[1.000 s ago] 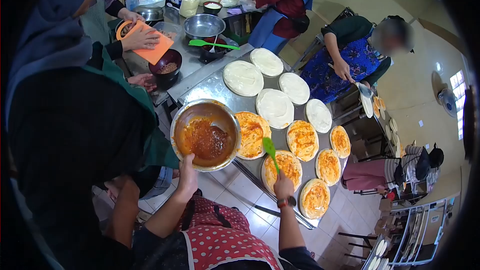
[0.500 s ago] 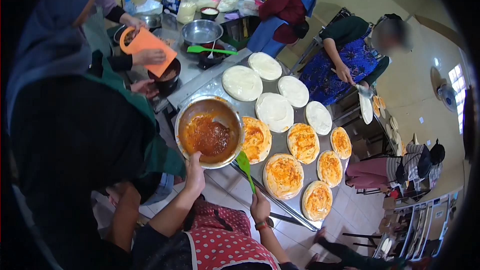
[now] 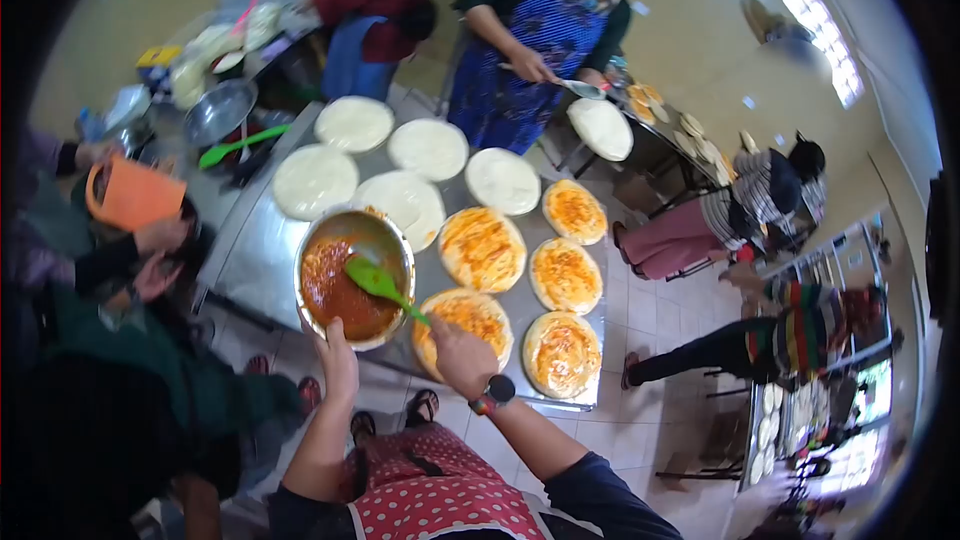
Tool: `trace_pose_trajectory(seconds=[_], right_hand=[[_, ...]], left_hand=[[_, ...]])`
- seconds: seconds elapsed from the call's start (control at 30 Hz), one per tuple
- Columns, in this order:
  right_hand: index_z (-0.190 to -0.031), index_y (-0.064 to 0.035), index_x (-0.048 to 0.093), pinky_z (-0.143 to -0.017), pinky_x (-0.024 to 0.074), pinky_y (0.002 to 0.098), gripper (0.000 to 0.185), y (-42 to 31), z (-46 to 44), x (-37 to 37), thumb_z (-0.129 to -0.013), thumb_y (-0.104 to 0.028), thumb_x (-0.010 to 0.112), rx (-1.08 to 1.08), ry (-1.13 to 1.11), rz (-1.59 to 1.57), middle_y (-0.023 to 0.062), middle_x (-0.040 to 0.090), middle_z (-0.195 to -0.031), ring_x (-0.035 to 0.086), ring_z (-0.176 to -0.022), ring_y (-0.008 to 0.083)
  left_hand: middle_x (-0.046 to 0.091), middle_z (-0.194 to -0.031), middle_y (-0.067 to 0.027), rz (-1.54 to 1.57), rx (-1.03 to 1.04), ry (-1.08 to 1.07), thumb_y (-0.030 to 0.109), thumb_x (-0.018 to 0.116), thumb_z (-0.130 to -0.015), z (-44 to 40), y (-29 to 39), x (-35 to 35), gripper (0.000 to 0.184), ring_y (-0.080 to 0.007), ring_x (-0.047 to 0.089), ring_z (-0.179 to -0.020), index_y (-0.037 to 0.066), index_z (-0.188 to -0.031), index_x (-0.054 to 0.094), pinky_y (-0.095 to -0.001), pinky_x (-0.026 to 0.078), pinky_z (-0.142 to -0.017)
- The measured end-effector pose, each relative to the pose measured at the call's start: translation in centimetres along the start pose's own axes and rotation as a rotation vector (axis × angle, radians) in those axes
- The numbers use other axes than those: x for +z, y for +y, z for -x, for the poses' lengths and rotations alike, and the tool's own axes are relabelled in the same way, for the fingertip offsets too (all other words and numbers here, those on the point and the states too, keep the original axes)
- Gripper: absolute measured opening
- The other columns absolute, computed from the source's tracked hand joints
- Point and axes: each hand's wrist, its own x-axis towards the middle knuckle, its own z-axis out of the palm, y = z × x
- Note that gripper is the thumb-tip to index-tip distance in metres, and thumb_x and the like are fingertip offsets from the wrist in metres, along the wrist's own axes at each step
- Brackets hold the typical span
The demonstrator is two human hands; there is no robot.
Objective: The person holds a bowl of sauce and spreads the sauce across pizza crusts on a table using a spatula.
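Observation:
My left hand (image 3: 338,355) grips the near rim of a metal bowl (image 3: 388,238), which is tilted above the metal tabletop (image 3: 258,245). Red-orange sauce (image 3: 335,310) coats the bowl's bottom. With my right hand (image 3: 467,358) I hold the handle of a green spatula (image 3: 372,278), its blade inside the bowl over the sauce. Flat dough rounds lie on the tabletop. Those nearer and to the right, such as one sauced round (image 3: 482,248), carry orange sauce; those farther back, like one pale round (image 3: 428,148), are plain. The bowl partly hides some rounds.
Across the tabletop, a person in a blue apron (image 3: 515,55) holds a spoon (image 3: 580,88) by a pale round. At left, co-workers stand around an orange cutting board (image 3: 138,195), an empty-looking metal bowl (image 3: 220,112) and another green spatula (image 3: 243,145). Other people stand at right.
The view has swung right. My right hand has brought the green spatula up from beside the tabletop into the bowl. My left hand still holds the bowl.

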Motion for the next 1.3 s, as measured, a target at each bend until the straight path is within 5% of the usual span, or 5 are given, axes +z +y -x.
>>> trace_pose_trajectory(seconds=[0.2, 0.5, 0.87, 1.03, 1.3], right_hand=[[-0.100, -0.0047, 0.048, -0.043, 0.0412, 0.0407, 0.028, 8.0, -1.6, 2.0, -0.087, -0.028, 0.038, -0.134, 0.166, -0.258, 0.0151, 0.056, -0.063, 0.053, -0.047, 0.0283], [-0.103, -0.0049, 0.048, -0.031, 0.0223, 0.0168, 0.036, 12.0, -2.7, -3.6, -0.089, -0.036, 0.037, 0.357, -0.590, -1.734, -0.0021, 0.035, -0.052, 0.027, -0.034, 0.0048], [-0.103, -0.0045, 0.050, -0.032, 0.0238, 0.0161, 0.036, 12.1, -10.7, -2.8, -0.088, -0.036, 0.039, 0.412, -0.411, -1.559, -0.0036, 0.033, -0.051, 0.028, -0.037, 0.0027], [-0.109, -0.0060, 0.051, -0.048, 0.0442, 0.0394, 0.032, 13.9, -18.8, 8.6, -0.085, -0.026, 0.041, -0.017, 0.290, -0.379, 0.0162, 0.059, -0.069, 0.056, -0.054, 0.0308], [-0.107, -0.0130, 0.054, -0.054, 0.0442, 0.0427, 0.028, 5.4, -16.6, 7.3, -0.082, -0.022, 0.044, 0.015, 0.147, -0.265, 0.0212, 0.056, -0.069, 0.055, -0.062, 0.0363]], left_hand=[[0.031, -0.126, -0.0130, -0.097, 0.133, -0.039, 0.017, 0.042, -0.082, -2.0, -3.5, 7.1, 0.054, -0.0229, 0.033, -0.113, 0.000, -0.128, 0.021, -0.0323, 0.024, -0.096], [0.044, -0.113, -0.0105, 0.239, -0.250, -0.156, 0.020, 0.045, -0.081, -3.2, -1.5, 12.6, 0.043, -0.0192, 0.044, -0.102, 0.000, -0.118, 0.036, -0.0312, 0.033, -0.089], [0.041, -0.115, -0.0105, 0.187, -0.157, 0.152, 0.018, 0.045, -0.079, -11.0, -3.9, 6.3, 0.042, -0.0214, 0.043, -0.104, 0.002, -0.117, 0.035, -0.0363, 0.036, -0.087], [0.046, -0.110, -0.0098, 0.276, -0.068, 0.314, 0.017, 0.047, -0.079, -12.6, -0.3, 2.3, 0.041, -0.0217, 0.047, -0.100, 0.001, -0.115, 0.036, -0.0361, 0.036, -0.088], [0.045, -0.111, -0.0103, 0.368, -0.105, 0.365, 0.018, 0.047, -0.080, -14.8, 1.7, -1.2, 0.037, -0.0187, 0.045, -0.101, 0.000, -0.111, 0.039, -0.0325, 0.035, -0.087]])
